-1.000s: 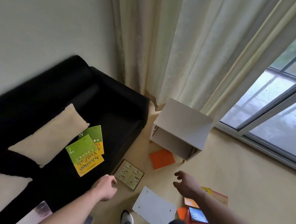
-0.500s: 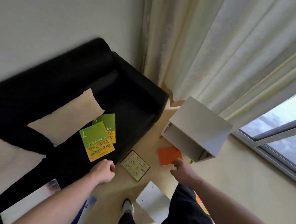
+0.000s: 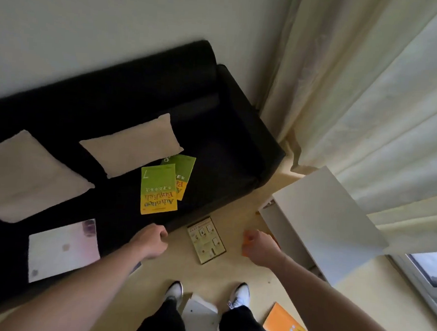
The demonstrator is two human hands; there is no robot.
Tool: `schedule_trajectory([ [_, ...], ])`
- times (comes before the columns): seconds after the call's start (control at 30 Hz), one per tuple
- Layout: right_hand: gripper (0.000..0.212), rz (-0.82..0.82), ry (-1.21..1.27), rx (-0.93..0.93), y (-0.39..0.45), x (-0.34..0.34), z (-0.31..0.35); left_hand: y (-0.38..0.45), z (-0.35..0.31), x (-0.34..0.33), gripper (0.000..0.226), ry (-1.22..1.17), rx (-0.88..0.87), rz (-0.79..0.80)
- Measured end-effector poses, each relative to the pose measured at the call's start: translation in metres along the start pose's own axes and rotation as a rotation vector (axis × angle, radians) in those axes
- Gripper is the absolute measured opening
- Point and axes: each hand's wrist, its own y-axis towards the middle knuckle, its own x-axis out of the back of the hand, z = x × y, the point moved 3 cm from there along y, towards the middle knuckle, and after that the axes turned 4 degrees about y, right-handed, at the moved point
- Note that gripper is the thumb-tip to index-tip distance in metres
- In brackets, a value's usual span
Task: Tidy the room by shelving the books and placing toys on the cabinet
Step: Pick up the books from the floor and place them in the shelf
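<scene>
Two green-and-yellow books lie overlapped on the black sofa, the second book partly under the first. A tan picture book lies on the floor by the sofa's front edge. My left hand hangs over that edge, fingers loosely curled, holding nothing. My right hand hovers empty over an orange book, which it mostly hides. The white cabinet stands at the right. A pale book rests on the sofa's near left.
Two beige cushions sit on the sofa. A white sheet lies between my feet, and an orange-yellow book lies on the floor at the lower right. Curtains and a window fill the right.
I have stepped toward the sofa, so the green books and tan book sit nearer the centre. Both hands stay empty; the right one now covers the orange book.
</scene>
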Motion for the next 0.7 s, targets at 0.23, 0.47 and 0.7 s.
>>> schedule_trajectory([
  [0.23, 0.039, 0.016, 0.033, -0.031, 0.019, 0.017, -0.040, 0.005, -0.069, 0.005, 0.039, -0.003, -0.031, 0.039],
  [0.47, 0.041, -0.012, 0.100, -0.071, 0.046, 0.019, -0.027, 0.060, -0.081, 0.039, 0.039, 0.079, -0.118, 0.058],
  [0.7, 0.044, -0.050, 0.184, -0.168, 0.105, -0.013, -0.044, 0.146, -0.087, 0.012, 0.030, 0.189, -0.171, 0.179],
])
